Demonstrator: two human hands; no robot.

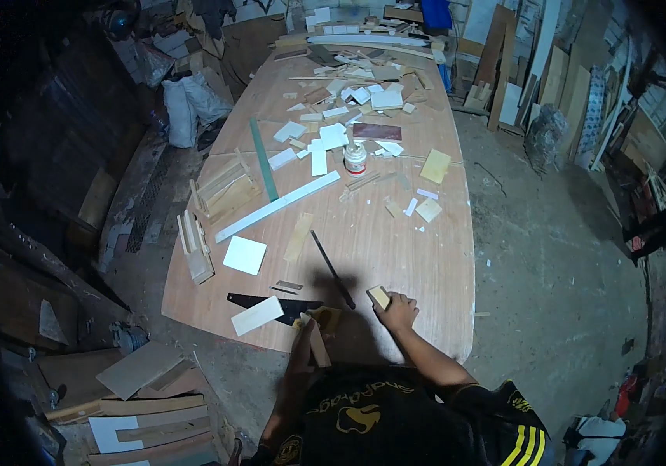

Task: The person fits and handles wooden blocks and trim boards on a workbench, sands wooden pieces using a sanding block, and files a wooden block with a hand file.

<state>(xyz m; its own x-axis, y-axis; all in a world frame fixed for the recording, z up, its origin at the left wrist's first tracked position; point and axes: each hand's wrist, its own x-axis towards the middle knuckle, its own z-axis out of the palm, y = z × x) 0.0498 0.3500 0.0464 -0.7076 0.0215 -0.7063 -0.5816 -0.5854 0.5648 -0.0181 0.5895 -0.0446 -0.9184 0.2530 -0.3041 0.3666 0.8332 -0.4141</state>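
My right hand (400,312) rests on the table near the front right, its fingers closed around a small pale wooden block (380,297). Close to the front edge, my left hand (299,332) is dark and partly hidden; it grips a narrow wooden strip (318,347) that runs down toward my body. Beside that hand lies a handsaw with a black blade (246,301), its handle area in shadow. Across the blade rests a pale rectangular board (258,315). Between my hands and farther forward, a thin dark rod (333,268) lies at a slant.
On the wooden table (418,256) lie a square white board (244,255), a long white strip (278,206) and a green strip (263,159). A white glue jar (355,160) stands mid-table among many offcuts. Wooden box-like pieces (195,247) stand at the left edge.
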